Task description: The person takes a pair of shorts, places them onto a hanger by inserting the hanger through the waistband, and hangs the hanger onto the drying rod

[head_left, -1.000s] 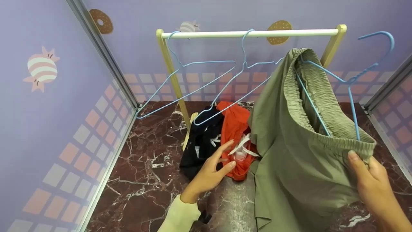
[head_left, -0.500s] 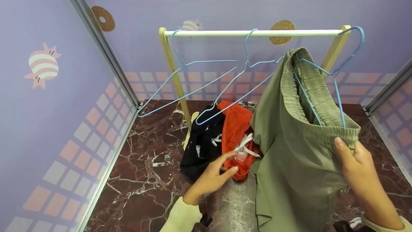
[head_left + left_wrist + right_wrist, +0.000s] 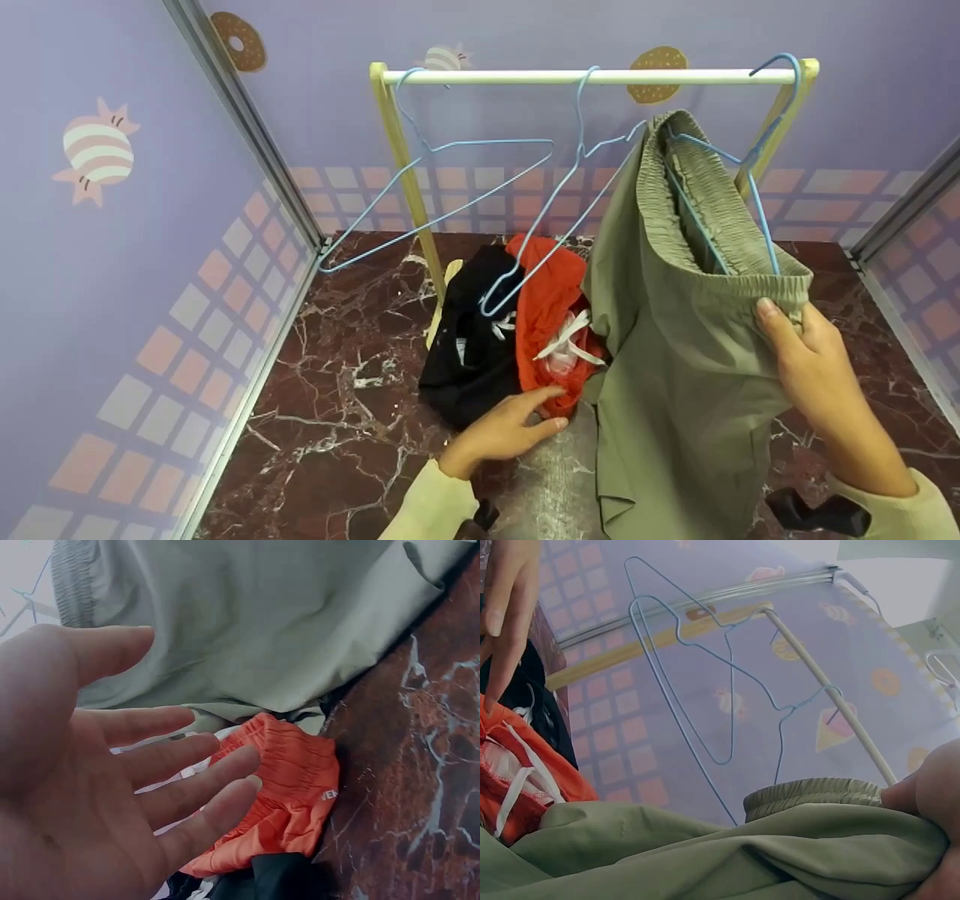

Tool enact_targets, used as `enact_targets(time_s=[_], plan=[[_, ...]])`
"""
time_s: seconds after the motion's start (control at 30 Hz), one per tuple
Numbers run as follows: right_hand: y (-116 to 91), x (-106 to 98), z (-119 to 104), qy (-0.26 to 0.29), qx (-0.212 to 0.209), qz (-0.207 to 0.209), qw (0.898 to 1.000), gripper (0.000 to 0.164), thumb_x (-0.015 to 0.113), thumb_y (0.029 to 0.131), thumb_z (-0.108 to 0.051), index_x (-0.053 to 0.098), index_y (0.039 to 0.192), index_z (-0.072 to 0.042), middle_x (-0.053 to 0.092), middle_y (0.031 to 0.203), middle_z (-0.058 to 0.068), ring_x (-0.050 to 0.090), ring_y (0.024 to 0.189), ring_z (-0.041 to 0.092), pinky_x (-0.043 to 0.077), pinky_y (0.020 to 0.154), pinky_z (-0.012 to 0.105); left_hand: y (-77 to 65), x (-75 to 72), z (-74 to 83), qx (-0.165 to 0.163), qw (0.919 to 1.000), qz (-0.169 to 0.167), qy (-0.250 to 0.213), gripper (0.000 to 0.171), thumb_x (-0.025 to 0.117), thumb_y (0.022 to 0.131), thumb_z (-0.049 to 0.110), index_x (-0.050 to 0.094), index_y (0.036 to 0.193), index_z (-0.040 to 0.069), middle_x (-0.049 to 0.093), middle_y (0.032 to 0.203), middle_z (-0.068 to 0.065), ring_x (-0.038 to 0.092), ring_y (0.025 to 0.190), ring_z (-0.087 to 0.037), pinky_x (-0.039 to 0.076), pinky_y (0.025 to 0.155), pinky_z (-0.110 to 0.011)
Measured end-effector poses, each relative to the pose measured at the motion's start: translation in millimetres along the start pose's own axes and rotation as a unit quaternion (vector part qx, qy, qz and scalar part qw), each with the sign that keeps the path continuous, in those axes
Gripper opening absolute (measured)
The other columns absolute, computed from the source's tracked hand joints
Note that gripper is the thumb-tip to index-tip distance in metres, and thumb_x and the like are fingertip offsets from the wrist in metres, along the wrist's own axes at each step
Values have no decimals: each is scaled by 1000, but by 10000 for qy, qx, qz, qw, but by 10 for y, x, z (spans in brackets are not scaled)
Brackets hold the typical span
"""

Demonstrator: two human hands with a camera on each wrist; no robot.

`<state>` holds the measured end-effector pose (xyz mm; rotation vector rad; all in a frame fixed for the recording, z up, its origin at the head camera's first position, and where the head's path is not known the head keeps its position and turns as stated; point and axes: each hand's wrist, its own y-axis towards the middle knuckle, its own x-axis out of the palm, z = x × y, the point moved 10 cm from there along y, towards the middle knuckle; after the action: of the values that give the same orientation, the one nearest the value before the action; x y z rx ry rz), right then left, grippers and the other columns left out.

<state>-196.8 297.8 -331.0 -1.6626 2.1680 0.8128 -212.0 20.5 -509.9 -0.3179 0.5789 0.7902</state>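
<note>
My right hand (image 3: 814,360) pinches the elastic waistband of olive-green pants (image 3: 682,360), thumb on the outside. Inside that waistband sits a blue wire hanger (image 3: 761,217), its hook level with the right end of the rack's white rail (image 3: 510,77). My left hand (image 3: 506,427) has its fingers extended and holds nothing; in the head view it overlaps the lower end of a red garment (image 3: 544,285) with white drawstrings. The left wrist view shows that palm (image 3: 82,787) in front of the pants and the red garment. The pants' lower part runs out of the head view.
Two bare blue hangers hang on the rail, a left one (image 3: 491,141) and a middle one (image 3: 553,180) reaching the pants' edge. A black garment (image 3: 469,382) lies beside the red one on the dark marbled floor (image 3: 330,450). Purple walls (image 3: 225,150) enclose the rack.
My right hand has moved left and up with the pants, bringing the hanger's hook to the rail's right end. The middle hanger has swung. My left hand has moved slightly down and right.
</note>
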Motion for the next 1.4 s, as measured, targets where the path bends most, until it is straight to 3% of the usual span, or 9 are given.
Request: enact_targets(time_s=[0.3,0.63,0.77,0.93,1.17,1.27,1.4], plan=[[83,33,32,-24,121,8,9999,29,42,96,-33,52,111,-10,52,94,-11,47,84,1,33,75,10,27,91,-82,-205,9972,-208,684,56,45,92,49,35,140,21,36,145,-1,36,132,-17,32,106,-37],[202,105,38,150,64,-53,9999,34,42,96,-33,52,114,-6,53,96,-10,48,87,1,35,76,9,72,167,-225,-635,9942,-274,826,59,45,90,51,33,141,23,30,148,-2,34,134,-20,31,106,-42],[215,132,83,183,138,-70,9997,34,42,96,-35,52,113,-8,53,95,-10,48,86,1,35,76,9,74,159,-220,-682,9939,-125,856,61,45,90,51,30,142,24,28,149,-2,32,135,-19,30,107,-42],[218,176,116,242,149,-175,9994,34,42,96,-35,50,116,-8,52,97,-10,47,87,1,35,76,9,66,120,-209,-742,9909,150,1113,63,46,90,51,24,144,27,28,149,3,35,133,-18,33,105,-41],[206,236,138,65,68,-347,9994,39,44,95,-35,47,123,-7,52,103,-6,46,92,0,34,78,8,46,121,-226,-1015,9838,131,1469,59,46,90,51,30,142,28,38,144,5,41,129,-19,35,102,-44],[187,245,155,-140,113,-432,9989,42,44,95,-37,47,126,-8,54,109,2,46,93,-3,34,78,11,50,143,-224,-971,9787,73,1808,55,48,90,49,37,138,25,46,136,3,48,122,-19,40,97,-41],[158,226,189,-446,234,-399,9979,44,46,93,-40,48,125,-9,54,110,11,45,90,0,33,76,21,53,156,-176,-671,9679,148,2416,46,54,88,45,50,127,20,57,119,2,57,105,-16,47,84,-35]])
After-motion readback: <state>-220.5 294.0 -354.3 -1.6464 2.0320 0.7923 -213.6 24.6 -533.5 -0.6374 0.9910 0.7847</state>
